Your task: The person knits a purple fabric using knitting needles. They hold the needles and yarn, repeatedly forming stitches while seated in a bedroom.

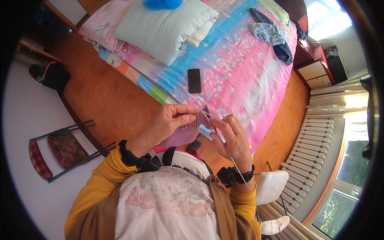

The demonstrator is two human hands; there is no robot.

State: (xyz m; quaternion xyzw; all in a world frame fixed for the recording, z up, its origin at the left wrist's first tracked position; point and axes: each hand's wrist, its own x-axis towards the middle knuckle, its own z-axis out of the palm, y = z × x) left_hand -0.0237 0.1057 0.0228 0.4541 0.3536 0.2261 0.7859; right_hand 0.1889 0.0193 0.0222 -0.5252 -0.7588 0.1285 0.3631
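Note:
A mauve knitted piece [181,137] hangs in front of my chest, its upper edge gathered on needles. My left hand [179,116] is closed on it, thumb and forefinger pinching the stitches near the top. My right hand [232,137] grips a thin knitting needle [233,161], whose long end slants down past my wrist. The fingertips of both hands come close together at the working edge, where a needle tip pokes up. The right hand's lower fingers are curled and partly hidden. Whether yarn runs round the right fingers is too small to tell.
Ahead lies a bed [236,88] with a flowered sheet, a black phone [194,81], a pale quilt [160,28] and rumpled clothes [274,36]. A folding chair [66,150] stands left. On the right are a white chair [272,186] and a radiator [308,160].

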